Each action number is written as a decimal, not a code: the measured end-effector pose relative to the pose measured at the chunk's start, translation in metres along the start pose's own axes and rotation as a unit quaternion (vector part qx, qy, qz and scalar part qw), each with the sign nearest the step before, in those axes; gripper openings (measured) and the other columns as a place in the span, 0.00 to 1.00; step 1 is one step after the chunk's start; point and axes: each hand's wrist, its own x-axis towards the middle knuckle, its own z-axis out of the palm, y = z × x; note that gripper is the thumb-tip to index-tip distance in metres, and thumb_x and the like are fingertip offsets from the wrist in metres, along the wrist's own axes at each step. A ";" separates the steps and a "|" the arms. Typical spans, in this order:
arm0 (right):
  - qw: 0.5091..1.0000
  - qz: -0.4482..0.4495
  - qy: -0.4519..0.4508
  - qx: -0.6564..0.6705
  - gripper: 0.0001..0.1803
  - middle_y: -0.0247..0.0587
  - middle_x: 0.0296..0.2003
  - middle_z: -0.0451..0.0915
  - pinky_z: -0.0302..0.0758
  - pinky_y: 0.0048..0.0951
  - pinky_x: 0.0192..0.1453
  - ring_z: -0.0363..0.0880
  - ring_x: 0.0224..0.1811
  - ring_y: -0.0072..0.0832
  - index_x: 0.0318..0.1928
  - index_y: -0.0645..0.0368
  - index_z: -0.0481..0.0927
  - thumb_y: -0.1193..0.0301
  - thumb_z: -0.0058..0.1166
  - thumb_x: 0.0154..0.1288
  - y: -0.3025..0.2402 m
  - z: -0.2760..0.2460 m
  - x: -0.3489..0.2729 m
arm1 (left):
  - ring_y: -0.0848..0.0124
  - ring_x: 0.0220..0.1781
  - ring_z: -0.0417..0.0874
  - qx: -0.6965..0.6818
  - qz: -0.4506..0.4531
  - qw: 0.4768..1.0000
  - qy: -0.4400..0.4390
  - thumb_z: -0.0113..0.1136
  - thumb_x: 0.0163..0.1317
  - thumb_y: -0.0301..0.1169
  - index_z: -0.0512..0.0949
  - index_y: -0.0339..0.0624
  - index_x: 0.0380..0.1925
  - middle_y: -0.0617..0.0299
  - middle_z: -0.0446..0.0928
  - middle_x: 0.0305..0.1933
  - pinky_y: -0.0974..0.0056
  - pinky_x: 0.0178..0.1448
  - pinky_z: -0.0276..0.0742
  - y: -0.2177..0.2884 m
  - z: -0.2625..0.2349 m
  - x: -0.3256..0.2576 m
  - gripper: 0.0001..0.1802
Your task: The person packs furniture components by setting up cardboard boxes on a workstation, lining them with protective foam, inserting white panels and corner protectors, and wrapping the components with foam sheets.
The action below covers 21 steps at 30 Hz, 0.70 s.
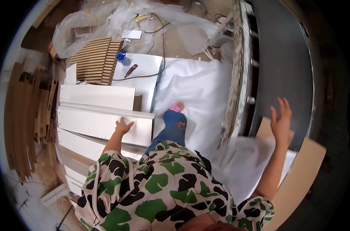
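Observation:
My left hand (124,126) rests with its fingers spread on a long white board (92,120), which has small holes near its left end. More white boards (98,96) lie beside it, above and below. On the other side, my right hand (281,120) is raised with the fingers stretched apart and holds nothing. It is near the long dark grey conveyor-like surface (284,65) and above the end of a brown cardboard piece (265,131). Whether the right fingertips touch the grey surface I cannot tell.
Slatted brown strips (91,61) are stacked at the upper left, next to a blue-capped bottle (123,59) and a red utility knife (131,71) on a white panel. A black cable (163,46) crosses there. White foam sheet (198,84) covers the floor; cardboard strips (27,119) stand far left.

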 end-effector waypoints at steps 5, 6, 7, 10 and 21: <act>0.999 0.006 -0.036 0.003 0.29 0.62 0.56 0.62 0.61 0.43 0.60 0.61 0.57 0.55 0.56 0.64 0.64 0.62 0.52 0.58 0.014 0.137 0.104 | 0.48 0.60 0.65 -0.007 0.052 0.995 -0.082 0.56 0.47 0.61 0.60 0.34 0.59 0.35 0.65 0.56 0.57 0.62 0.63 0.012 -0.021 0.008 0.49; 1.000 -0.019 -0.005 0.006 0.30 0.62 0.57 0.61 0.60 0.43 0.61 0.60 0.57 0.55 0.57 0.64 0.63 0.62 0.53 0.57 0.010 0.164 0.106 | 0.50 0.60 0.66 -0.004 0.056 0.994 -0.096 0.55 0.47 0.61 0.61 0.33 0.58 0.38 0.66 0.56 0.58 0.62 0.63 0.017 -0.025 0.010 0.48; 0.997 -0.080 0.005 0.001 0.30 0.61 0.57 0.60 0.59 0.43 0.62 0.59 0.59 0.54 0.57 0.65 0.62 0.63 0.53 0.57 -0.001 0.185 0.107 | 0.49 0.60 0.66 -0.013 0.060 0.992 -0.110 0.54 0.48 0.61 0.61 0.32 0.58 0.41 0.65 0.58 0.58 0.63 0.62 0.007 -0.028 0.010 0.47; 0.996 -0.059 0.041 0.059 0.32 0.58 0.59 0.59 0.54 0.44 0.64 0.56 0.61 0.50 0.59 0.66 0.60 0.66 0.51 0.56 -0.018 0.221 0.078 | 0.52 0.60 0.67 -0.106 0.017 0.992 -0.060 0.53 0.50 0.59 0.64 0.33 0.57 0.42 0.66 0.57 0.59 0.62 0.63 -0.002 -0.038 0.009 0.44; 0.996 -0.071 0.048 0.006 0.29 0.52 0.59 0.60 0.48 0.49 0.66 0.54 0.64 0.47 0.58 0.65 0.60 0.66 0.47 0.58 -0.012 0.221 0.077 | 0.51 0.50 0.75 -0.182 -0.056 0.969 0.158 0.59 0.47 0.55 0.75 0.34 0.44 0.42 0.75 0.45 0.57 0.54 0.70 -0.029 -0.030 -0.015 0.35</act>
